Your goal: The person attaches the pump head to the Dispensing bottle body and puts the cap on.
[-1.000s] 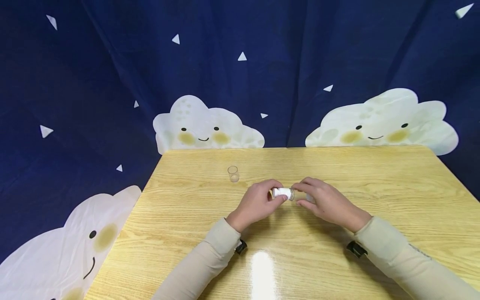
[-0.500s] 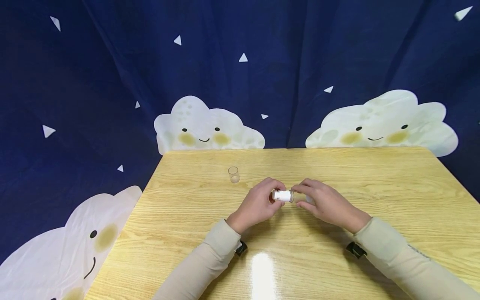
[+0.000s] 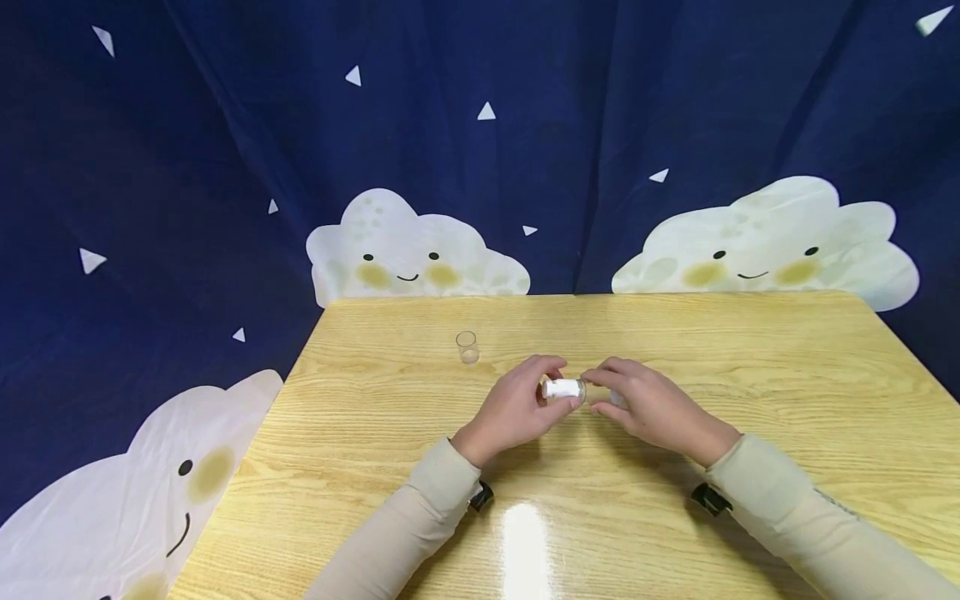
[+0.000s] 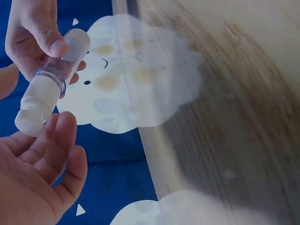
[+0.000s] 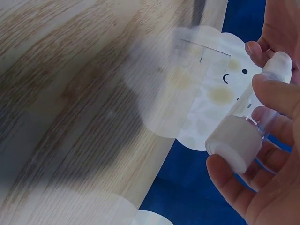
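White at both ends and clear along the middle: a small bottle [image 3: 562, 388] held lengthways between left hand [image 3: 510, 404] and right hand [image 3: 647, 404], near level in the head view, apparently raised off the wooden table [image 3: 360, 467]. Left fingers [image 4: 65, 133] curled round the notched white end [image 4: 40, 101], pressure of the thumb there impossible to tell. Right thumb [image 5: 276, 91] across the clear body [image 4: 60, 66], other fingers bent around and beneath, one against the plain white end [image 5: 234, 140]; the firmer hold, by the look of it. Likeliest trouble: a sudden parting at the clear collar [image 4: 56, 77], from pulling or turning too hard with hands opposed, and a spill if filled; contents not readable here. Also possible, a drop onto the wood, caused by a smooth-looking surface turning under a light left grip. Lesser risk: toppling the clear cup [image 3: 467, 347], upright farther back and left of the left hand, through a careless outward sweep.
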Available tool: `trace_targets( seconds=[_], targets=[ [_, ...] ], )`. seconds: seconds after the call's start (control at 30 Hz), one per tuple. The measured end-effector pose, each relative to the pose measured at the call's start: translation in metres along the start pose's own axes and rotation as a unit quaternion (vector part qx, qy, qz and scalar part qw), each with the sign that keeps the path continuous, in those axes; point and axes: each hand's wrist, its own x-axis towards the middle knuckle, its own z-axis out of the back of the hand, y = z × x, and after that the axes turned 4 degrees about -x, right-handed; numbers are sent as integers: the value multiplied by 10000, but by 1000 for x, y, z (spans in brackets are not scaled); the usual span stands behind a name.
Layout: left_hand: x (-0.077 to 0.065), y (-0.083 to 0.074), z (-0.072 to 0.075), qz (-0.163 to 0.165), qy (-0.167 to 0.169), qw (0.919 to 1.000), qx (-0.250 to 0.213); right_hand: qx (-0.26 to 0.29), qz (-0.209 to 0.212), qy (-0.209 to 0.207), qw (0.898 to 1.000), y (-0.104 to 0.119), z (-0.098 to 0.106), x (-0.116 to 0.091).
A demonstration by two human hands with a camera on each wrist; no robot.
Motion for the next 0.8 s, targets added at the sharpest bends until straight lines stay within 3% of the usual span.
trace_targets(
  seconds=[0.2,0.37,0.8],
  targets=[
    [0,1,1,443,-186,9988,-102,39,9,-10,10000,1,1,0],
    [-1,1,2,595,-225,9978,-162,1,45,-65,10000,1,1,0],
    [-1,0,2,531,-112,9977,-397,65,89,-98,9999,1,0,-1]
  ],
)
